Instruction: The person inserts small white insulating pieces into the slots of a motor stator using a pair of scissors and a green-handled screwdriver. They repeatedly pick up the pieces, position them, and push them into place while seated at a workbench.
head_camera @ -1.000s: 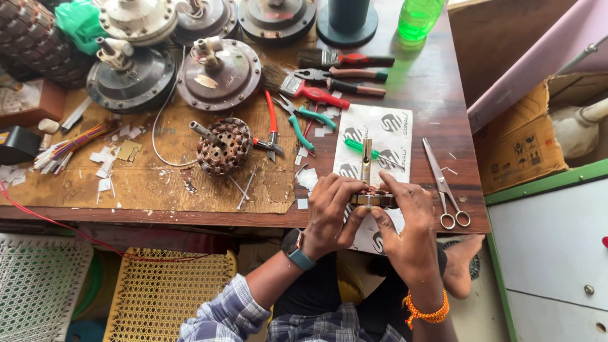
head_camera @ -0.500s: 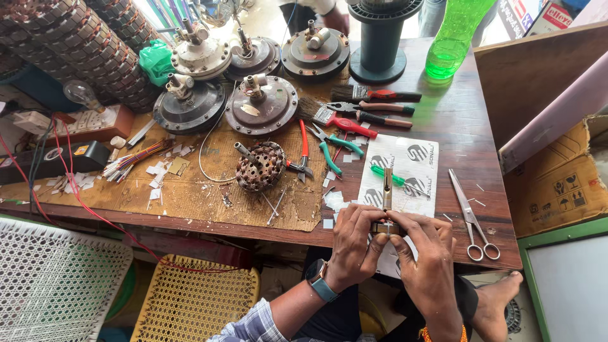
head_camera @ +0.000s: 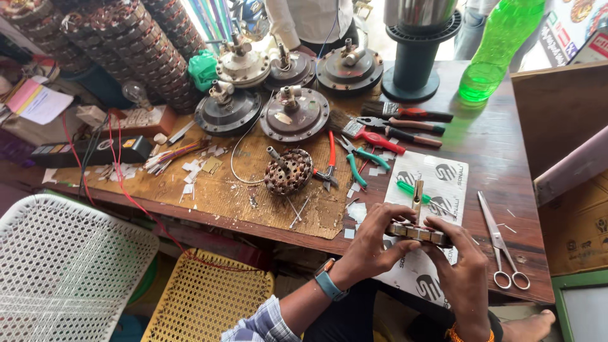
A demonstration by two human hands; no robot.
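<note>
- My left hand (head_camera: 373, 237) is curled around the near-left end of a small ring-shaped motor core (head_camera: 419, 233), thumb on top, fingers closed on its edge.
- My right hand (head_camera: 461, 266) grips the right side of the same core, fingers bent shut over the rim. Both hands pinch it, probably to steady it just above the table edge (head_camera: 209, 218).
- The core hovers over a white printed sheet (head_camera: 443, 183); a flat wooden stick (head_camera: 417, 192) stands up from it, seemingly pushed into a slot.
- The sheet lies flat at the near edge, rectangular, with repeated dark round logos; it looks to serve as a work mat.
- Scissors (head_camera: 500, 244) lie just right of the sheet, within reach.
- Pliers and cutters with red and green handles (head_camera: 367, 149) lie grouped behind the sheet.
- A wound rotor (head_camera: 286, 171) sits on a brown mat, well left of my hands.
- A green plastic bottle (head_camera: 497, 47) stands at the far right.
- Brown cardboard box (head_camera: 579, 231) with dark printed symbols sits right of the table.
- Round motor housings (head_camera: 294, 114) line the back.
</note>
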